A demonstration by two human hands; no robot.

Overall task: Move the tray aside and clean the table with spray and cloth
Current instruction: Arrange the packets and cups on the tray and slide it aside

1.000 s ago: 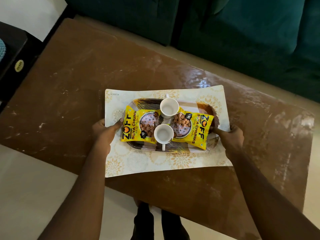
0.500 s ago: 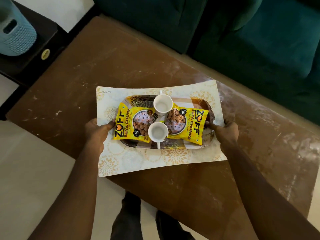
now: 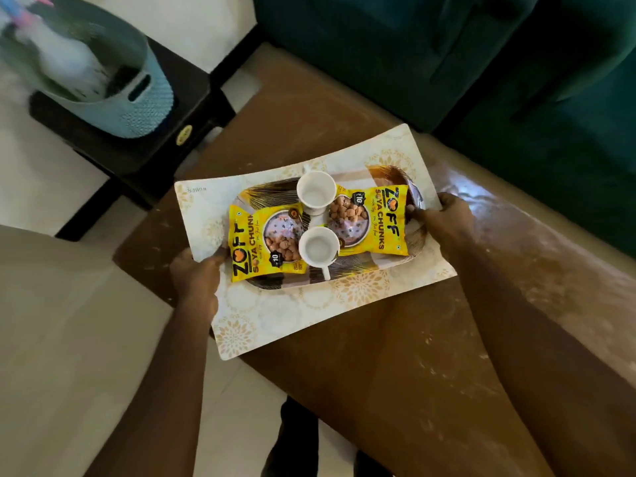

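Note:
A patterned tray [image 3: 358, 268] lies on a white floral mat [image 3: 309, 304] at the left end of the brown, smeared table [image 3: 395, 373]. On the tray are two yellow soya chunk packets [image 3: 373, 222] and two white cups [image 3: 316, 191]. My left hand [image 3: 196, 277] grips the left side, thumb on top of the mat beside the tray. My right hand [image 3: 444, 218] grips the tray's right end. The mat's left and near corners hang past the table edge. I cannot tell whether the tray is lifted off the table.
A light blue basket [image 3: 137, 101] stands on a dark side table [image 3: 165, 149] at the upper left, with blurred white and pink items inside. A teal sofa [image 3: 447, 46] runs along the table's far side. Pale floor lies to the left.
The tray and mat have shifted left along the table, from its middle to its left end, tilting slightly. Both hands keep their hold. The view has swung left, bringing the basket in.

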